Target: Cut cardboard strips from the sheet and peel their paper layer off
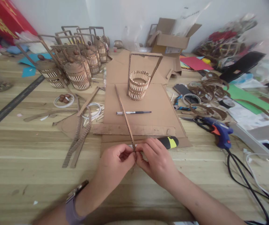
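Note:
My left hand and my right hand meet at the near end of a long, thin corrugated cardboard strip. Both pinch it between thumb and fingers. The strip runs away from me across a flat cardboard sheet. On that sheet stand a small slatted cardboard basket with a tall handle, a pen and a wooden ruler. A black and yellow utility knife lies just beyond my right hand. A watch is on my left wrist.
Several finished lidded baskets stand at the back left. Loose cardboard strips and tape rolls lie left. A blue glue gun with black cable, scissors, coiled strips, coloured paper and an open box sit right.

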The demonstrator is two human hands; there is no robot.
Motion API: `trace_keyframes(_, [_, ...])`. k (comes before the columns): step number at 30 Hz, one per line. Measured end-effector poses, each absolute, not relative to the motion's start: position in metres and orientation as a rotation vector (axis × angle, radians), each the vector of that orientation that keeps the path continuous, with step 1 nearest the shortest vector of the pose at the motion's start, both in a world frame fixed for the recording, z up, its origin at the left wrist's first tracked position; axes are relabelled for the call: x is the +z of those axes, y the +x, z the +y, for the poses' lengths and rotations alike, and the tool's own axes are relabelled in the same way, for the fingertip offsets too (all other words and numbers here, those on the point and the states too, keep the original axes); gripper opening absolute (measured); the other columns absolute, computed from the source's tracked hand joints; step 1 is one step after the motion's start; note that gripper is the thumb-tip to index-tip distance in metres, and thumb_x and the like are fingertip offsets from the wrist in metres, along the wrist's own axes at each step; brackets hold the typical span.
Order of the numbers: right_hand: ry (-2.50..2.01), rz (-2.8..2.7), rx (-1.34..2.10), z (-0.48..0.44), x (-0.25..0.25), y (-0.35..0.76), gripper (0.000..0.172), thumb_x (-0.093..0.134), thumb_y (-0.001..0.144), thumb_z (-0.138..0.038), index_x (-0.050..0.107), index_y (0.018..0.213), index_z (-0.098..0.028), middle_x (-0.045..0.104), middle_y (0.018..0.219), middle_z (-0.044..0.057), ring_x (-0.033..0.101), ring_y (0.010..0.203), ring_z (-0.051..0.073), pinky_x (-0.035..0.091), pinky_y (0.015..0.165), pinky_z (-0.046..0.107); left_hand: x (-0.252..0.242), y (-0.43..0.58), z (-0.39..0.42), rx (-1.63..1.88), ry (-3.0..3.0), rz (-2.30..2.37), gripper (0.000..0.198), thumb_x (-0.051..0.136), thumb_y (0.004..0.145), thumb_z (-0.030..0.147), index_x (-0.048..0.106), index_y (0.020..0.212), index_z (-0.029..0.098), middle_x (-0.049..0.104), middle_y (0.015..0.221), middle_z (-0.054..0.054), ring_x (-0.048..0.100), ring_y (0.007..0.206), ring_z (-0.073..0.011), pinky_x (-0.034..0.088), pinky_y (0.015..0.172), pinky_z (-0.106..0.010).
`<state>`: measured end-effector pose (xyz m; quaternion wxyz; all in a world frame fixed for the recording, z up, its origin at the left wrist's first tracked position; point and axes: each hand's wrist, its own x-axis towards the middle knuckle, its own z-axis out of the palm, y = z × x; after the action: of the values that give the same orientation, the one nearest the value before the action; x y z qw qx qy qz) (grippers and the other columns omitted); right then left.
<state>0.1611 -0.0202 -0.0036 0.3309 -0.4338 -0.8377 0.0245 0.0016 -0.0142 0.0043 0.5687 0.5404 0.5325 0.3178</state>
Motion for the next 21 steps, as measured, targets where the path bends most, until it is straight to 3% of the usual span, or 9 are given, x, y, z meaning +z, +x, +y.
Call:
trace_keyframes(7, [-1.138,-2.265,-0.002,-0.0223,-0.0061,0.1568,0.016,0.048,0.09,-0.012,0.055,0.077,-0.018,0.059,0.071,0.004,0.05,0.066,0.017,0.043,0.06,0.032,0.0055,0.0018,-0.0123,0.693,1.271,1.332,0.01,0.056,0.065,0.023,0.053,0.056,0.02,0.05,0.052,0.005,0.044,0.051,-0.0116,0.032,0.049,-0.022])
trace_keyframes(12, [-1.135,-2.256,0.046,-0.0217,-0.0069,0.1539,0.014,0.049,0.089,-0.011,0.053,0.078,-0.019,0.059,0.073,0.004,0.051,0.067,0.018,0.044,0.061,0.032,0.0091,0.0023,-0.0138,0.693,1.336,1.379,0.011,0.053,0.065,0.023,0.05,0.055,0.02,0.048,0.052,0.005,0.044,0.051,-0.0115,0.03,0.049,-0.022])
trace_keyframes(21, [-1.113,-2.083,0.533,-0.0162,0.0003,0.1626,0.015,0.048,0.083,-0.008,0.049,0.077,-0.021,0.059,0.075,0.0,0.056,0.071,0.014,0.046,0.062,0.025,0.0074,0.0011,-0.0166,0.77,1.525,1.342,0.012,0.051,0.07,0.026,0.052,0.059,0.02,0.048,0.054,0.004,0.045,0.052,-0.0116,0.034,0.05,-0.022])
